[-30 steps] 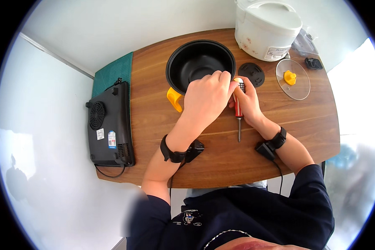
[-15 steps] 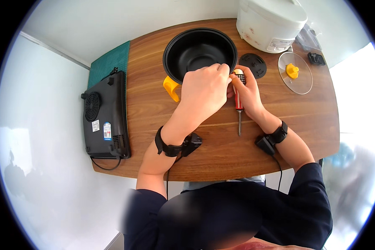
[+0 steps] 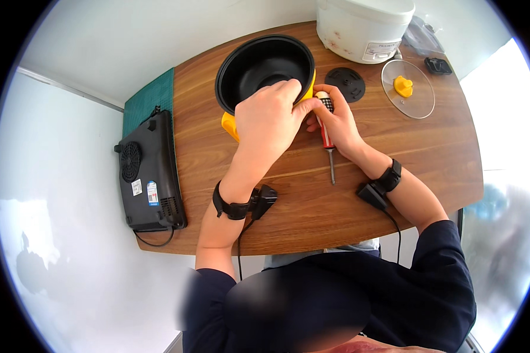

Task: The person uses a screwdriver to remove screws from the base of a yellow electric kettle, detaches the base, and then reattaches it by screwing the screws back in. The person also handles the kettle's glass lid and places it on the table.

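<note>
A black cooking pot [image 3: 262,50] with yellow handles stands at the back middle of the table. My left hand [image 3: 268,117] is closed on its near right rim, fingers bent over the edge and thumb reaching toward my right hand. One yellow handle [image 3: 230,125] sticks out on the pot's near left; more yellow shows beside my left fingers. Close to the pot's right side, my right hand [image 3: 340,122] is closed round a screwdriver [image 3: 327,136] with a red, white and checkered handle. The screwdriver's metal shaft points back toward me. Part of its handle is hidden by my fingers.
A black round plate [image 3: 345,85] lies right of the pot, with a glass lid [image 3: 418,105] farther right. Behind them stands a white rice cooker [image 3: 359,35]. An upturned black induction cooker [image 3: 153,170] lies at left, partly over a green mat [image 3: 153,91].
The view has shifted, so most things sit slightly farther left and up. My left hand has changed its hold at the rim, and yellow now shows on the pot's right side.
</note>
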The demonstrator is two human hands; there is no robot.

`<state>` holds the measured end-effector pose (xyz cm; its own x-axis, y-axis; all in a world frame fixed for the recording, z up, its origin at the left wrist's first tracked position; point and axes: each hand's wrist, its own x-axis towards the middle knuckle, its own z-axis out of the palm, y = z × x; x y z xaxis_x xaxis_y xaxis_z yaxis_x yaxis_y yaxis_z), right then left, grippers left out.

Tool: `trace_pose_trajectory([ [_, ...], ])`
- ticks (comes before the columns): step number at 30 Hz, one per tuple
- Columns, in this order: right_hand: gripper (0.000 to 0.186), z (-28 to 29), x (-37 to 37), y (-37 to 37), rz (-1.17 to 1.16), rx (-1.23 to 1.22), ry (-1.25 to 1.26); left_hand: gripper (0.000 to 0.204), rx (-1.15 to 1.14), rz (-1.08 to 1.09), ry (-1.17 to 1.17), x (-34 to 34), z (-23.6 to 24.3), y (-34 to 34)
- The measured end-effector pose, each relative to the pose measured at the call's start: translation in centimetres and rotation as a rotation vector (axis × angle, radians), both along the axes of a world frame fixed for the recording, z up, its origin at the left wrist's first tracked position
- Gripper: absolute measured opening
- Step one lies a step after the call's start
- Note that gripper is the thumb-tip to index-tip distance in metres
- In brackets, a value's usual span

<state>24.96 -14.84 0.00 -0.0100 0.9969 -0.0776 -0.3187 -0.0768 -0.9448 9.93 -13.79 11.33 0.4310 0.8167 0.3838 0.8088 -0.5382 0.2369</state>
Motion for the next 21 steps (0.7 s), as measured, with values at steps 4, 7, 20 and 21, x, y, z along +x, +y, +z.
trace_pose_trajectory([
  [4, 0.034, 0.1, 0.0, 0.0, 0.023, -0.017, 0.034, 0.04, -0.016, -0.011, -0.09, -0.1, 0.3, -0.1],
  [7, 0.036, 0.0, 0.0, -0.1, 0.035, 0.0, 0.031, 0.036, -0.022, -0.007, -0.142, -0.4, 0.9, -0.2],
  [20, 0.047, 0.6, 0.3, 0.0, 0.115, 0.021, 0.045, 0.02, -0.21, 0.051, -0.249, -2.0, 2.7, -0.1],
  [21, 0.049, 0.6, 0.3, 0.0, 0.118, 0.023, 0.05, 0.02, -0.248, 0.056, -0.274, -2.1, 2.8, -0.1],
])
